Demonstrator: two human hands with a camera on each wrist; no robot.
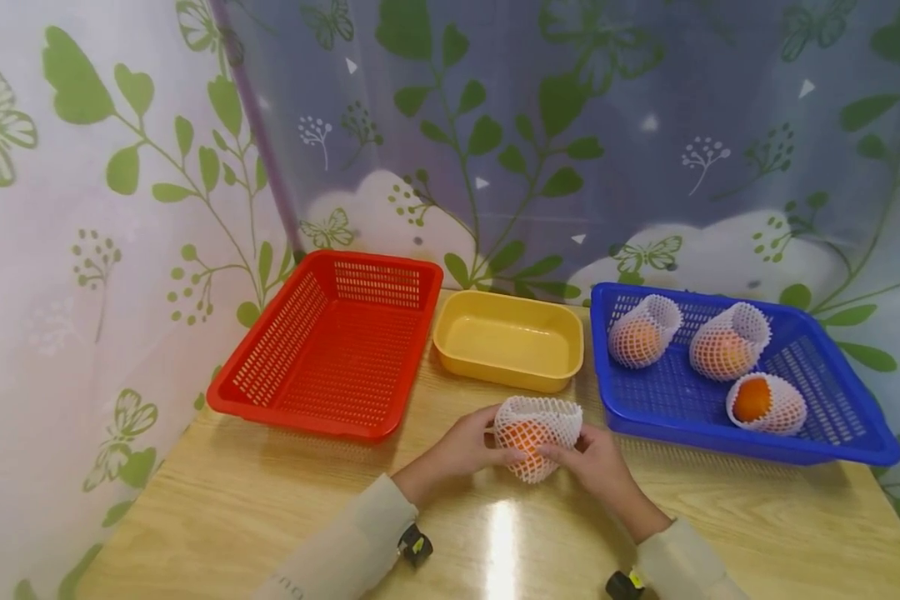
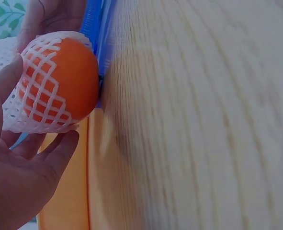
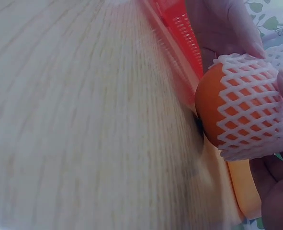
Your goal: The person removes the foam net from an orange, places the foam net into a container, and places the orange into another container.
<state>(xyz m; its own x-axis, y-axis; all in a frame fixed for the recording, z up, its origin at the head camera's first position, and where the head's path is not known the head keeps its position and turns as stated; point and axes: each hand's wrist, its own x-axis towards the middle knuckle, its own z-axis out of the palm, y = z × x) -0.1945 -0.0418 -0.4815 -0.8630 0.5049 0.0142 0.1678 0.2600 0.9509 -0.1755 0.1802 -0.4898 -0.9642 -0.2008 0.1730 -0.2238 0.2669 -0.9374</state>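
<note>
An orange (image 1: 523, 439) in a white foam net sleeve (image 1: 543, 410) is held between both hands just above the table. My left hand (image 1: 468, 442) grips it from the left, thumb on the near side of the net. From the other side my right hand (image 1: 596, 458) grips it, its thumb also on the near face. In the left wrist view the bare end of the orange (image 2: 79, 79) sticks out of the net's lower opening, close to the tabletop. The right wrist view shows the same bare end of the orange (image 3: 209, 103); the sleeve's other end extends loosely beyond the fruit.
A blue basket (image 1: 667, 417) at right holds three netted fruits: two pale orange ones (image 1: 637, 342) and a darker orange one (image 1: 753, 400). Behind the hands stands a yellow tray (image 1: 510, 375); left of it, a red basket (image 1: 330, 358). All rest on a wooden table (image 1: 285, 508) against a patterned curtain.
</note>
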